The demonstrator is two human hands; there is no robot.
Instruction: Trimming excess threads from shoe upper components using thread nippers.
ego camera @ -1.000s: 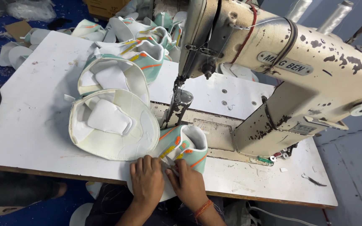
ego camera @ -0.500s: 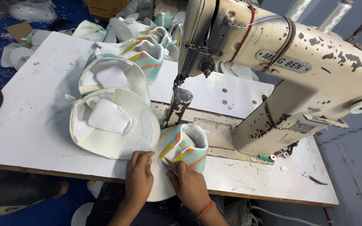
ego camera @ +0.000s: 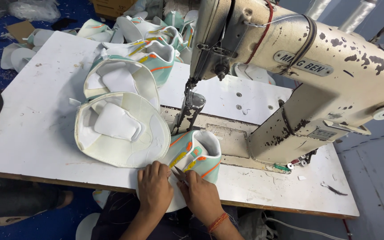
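Observation:
A mint-green shoe upper (ego camera: 197,153) with orange and yellow stripes and white lining lies at the front edge of the white table (ego camera: 45,102), just in front of the sewing machine's post. My left hand (ego camera: 154,189) presses flat on its near white part. My right hand (ego camera: 201,198) sits beside it and grips a small pair of metal snips (ego camera: 179,174), whose tips touch the upper between the two hands.
A worn cream sewing machine (ego camera: 307,75) fills the right half, its needle post (ego camera: 191,106) just behind the upper. Several more uppers (ego camera: 121,129) are strung toward the far left corner. Scraps lie on the blue floor (ego camera: 5,53).
Both hands shifted slightly on the upper; the left hand moved a little left then back beside the right. The upper stays in place.

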